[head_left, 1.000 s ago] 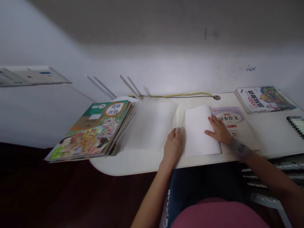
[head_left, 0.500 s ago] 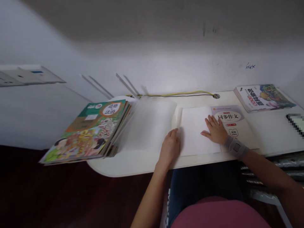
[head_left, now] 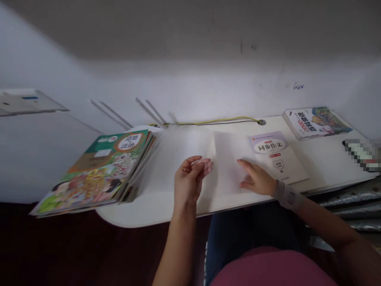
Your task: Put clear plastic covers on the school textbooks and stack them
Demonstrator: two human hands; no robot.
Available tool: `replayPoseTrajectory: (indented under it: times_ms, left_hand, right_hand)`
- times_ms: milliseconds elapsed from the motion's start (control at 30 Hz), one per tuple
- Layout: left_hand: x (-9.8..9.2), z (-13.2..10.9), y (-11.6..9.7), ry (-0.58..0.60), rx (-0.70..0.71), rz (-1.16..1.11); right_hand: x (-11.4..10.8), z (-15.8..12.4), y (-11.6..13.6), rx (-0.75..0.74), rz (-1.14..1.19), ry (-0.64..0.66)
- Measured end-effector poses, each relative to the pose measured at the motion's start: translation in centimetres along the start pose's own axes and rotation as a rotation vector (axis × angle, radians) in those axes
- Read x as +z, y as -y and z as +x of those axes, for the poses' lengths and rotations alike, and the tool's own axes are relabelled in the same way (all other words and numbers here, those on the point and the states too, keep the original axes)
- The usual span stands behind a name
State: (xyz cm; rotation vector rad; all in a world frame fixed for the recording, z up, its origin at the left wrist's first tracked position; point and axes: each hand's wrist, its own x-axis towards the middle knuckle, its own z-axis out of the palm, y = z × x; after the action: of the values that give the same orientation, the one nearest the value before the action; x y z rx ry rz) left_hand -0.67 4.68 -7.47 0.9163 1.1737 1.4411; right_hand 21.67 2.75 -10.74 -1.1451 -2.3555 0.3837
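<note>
A translucent plastic book cover [head_left: 166,167] lies spread on the white desk, beneath and left of the white sheet [head_left: 229,155]. My left hand [head_left: 189,178] is raised at the sheet's left side, fingers curled in a pinch on the cover; its fingertips look milky through the film. My right hand [head_left: 258,178], with a grey band on the wrist, hovers over or touches the sheet's lower right, thumb and fingers apart. To the right of the sheet is a pale exercise book [head_left: 279,159] with a purple top, partly behind my right hand.
A stack of textbooks [head_left: 98,171] overhangs the desk's left end. More books [head_left: 315,121] lie at the back right, with a phone-like pixelated object [head_left: 363,155] near the right edge. A yellow cable [head_left: 220,120] runs along the wall. The desk's front edge [head_left: 133,226] curves at left.
My left hand has lifted from the fold and moved left, fingers curling. My right hand has slid off the exercise book toward the lower part of the white sheet. The view has shifted slightly.
</note>
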Motion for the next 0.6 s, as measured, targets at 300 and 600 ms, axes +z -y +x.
replayPoseTrajectory:
  times_ms: [300,600]
  left_hand:
    - [10.8,-2.0,1.3,0.519,0.359,0.334]
    - [16.7,1.8,10.0,0.686,0.612,1.470]
  right_hand:
    - [-3.4,-5.2,1.9,0.369,0.032,-0.555]
    - [-4.9,-13.3,-9.7,0.790,0.146,-0.606]
